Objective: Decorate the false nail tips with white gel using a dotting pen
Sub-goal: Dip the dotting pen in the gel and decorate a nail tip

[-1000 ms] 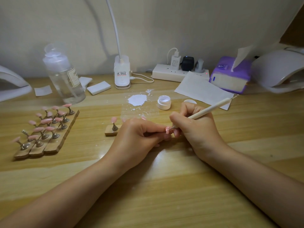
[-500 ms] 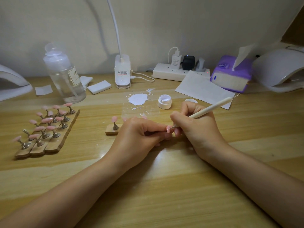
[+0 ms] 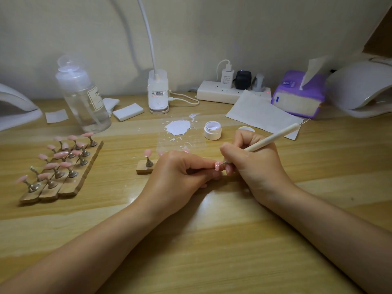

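Right hand (image 3: 257, 166) grips dotting pen (image 3: 273, 140), tip touching nail tip (image 3: 217, 167).

Wooden table (image 3: 212, 251) — pale, glossy planks, light glare at centre. Plain off-white wall (image 3: 233, 28) along far edge. White clip lamp (image 3: 158, 92) at far centre — its thin neck rising out of view.

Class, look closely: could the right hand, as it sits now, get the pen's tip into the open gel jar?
Probably yes. The open gel jar stands just beyond the right hand, with only bare table between, though the dotting pen must first leave the nail tip.
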Tool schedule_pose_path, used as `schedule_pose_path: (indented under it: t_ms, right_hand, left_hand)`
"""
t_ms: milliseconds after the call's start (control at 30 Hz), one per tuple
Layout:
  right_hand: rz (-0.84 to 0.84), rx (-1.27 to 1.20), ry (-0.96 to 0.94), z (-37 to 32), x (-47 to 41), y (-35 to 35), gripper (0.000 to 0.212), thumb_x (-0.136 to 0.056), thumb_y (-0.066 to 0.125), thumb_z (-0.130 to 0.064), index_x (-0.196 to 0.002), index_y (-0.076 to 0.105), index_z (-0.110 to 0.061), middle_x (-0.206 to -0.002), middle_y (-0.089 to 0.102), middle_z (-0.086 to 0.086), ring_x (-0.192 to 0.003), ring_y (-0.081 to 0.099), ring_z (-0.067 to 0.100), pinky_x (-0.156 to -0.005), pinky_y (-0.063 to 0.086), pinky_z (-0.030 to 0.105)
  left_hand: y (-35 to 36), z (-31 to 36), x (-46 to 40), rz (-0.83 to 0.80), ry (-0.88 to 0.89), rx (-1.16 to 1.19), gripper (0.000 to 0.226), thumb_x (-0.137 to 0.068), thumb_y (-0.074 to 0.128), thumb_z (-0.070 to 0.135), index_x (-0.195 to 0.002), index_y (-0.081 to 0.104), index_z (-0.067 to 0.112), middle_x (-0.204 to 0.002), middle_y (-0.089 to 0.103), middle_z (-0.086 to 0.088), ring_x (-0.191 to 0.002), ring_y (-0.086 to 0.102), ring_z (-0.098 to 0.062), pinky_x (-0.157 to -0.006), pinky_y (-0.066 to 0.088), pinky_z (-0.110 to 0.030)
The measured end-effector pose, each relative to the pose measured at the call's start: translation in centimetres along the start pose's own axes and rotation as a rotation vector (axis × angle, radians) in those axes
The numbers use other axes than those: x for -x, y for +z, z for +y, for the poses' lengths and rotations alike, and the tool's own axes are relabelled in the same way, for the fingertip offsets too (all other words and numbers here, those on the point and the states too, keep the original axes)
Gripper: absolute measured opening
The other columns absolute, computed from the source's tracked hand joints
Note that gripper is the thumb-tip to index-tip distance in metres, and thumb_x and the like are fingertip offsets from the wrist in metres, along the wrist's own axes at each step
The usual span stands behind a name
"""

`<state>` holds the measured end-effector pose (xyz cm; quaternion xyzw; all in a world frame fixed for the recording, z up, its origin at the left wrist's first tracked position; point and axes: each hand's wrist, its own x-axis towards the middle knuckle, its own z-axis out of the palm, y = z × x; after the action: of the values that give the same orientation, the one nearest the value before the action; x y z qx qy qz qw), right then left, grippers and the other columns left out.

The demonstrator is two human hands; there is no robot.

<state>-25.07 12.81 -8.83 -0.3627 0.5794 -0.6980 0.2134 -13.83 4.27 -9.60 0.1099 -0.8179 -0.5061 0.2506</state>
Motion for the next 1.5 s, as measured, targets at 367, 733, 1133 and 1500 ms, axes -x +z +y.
schedule_pose_path:
  t_ms: [367, 733, 1133, 1500]
  right_hand:
    - [-0.004, -0.003, 0.001, -0.04, -0.02, 0.0, 0.038, -0.073, 0.052, 0.011, -0.047, 0.036, -0.012, -0.032, 0.045, -0.002, -0.032, 0.047, 0.008, -0.04, 0.039, 0.013]
    - [-0.013, -0.027, 0.011, -0.25, 0.07, 0.0, 0.037, -0.075, 0.052, 0.012, -0.05, 0.036, -0.01, -0.032, 0.046, -0.001, -0.033, 0.049, 0.009, -0.04, 0.04, 0.013]
    - [-0.02, -0.027, 0.005, -0.14, 0.03, 0.0, 0.036, -0.075, 0.051, 0.012, -0.05, 0.036, -0.009, -0.032, 0.046, -0.002, -0.031, 0.047, 0.006, -0.039, 0.039, 0.012]
    - [-0.022, -0.042, 0.013, -0.17, 0.06, 0.04, 0.037, -0.076, 0.05, 0.013, -0.05, 0.035, -0.009, -0.031, 0.044, -0.002, -0.03, 0.046, 0.005, -0.038, 0.037, 0.011]
  left_hand:
    - [0.01, 0.04, 0.04, 0.003, -0.006, 0.013, 0.021, -0.079, 0.066, 0.009, -0.083, 0.073, 0.028, -0.077, 0.071, 0.017, -0.075, 0.064, 0.002, -0.06, 0.05, -0.012]
    - [0.11, 0.34, 0.07, 0.013, -0.017, 0.005, 0.02, -0.079, 0.066, 0.01, -0.083, 0.073, 0.027, -0.076, 0.072, 0.014, -0.072, 0.062, 0.001, -0.06, 0.05, -0.012]
    - [0.12, 0.21, 0.04, 0.011, -0.026, -0.003, 0.02, -0.081, 0.065, 0.006, -0.086, 0.073, 0.024, -0.077, 0.073, 0.009, -0.072, 0.063, 0.003, -0.06, 0.05, -0.012]
    - [0.08, 0.32, 0.1, 0.007, -0.027, -0.015, 0.02, -0.08, 0.066, 0.007, -0.086, 0.073, 0.025, -0.078, 0.072, 0.012, -0.073, 0.062, 0.002, -0.061, 0.052, -0.014]
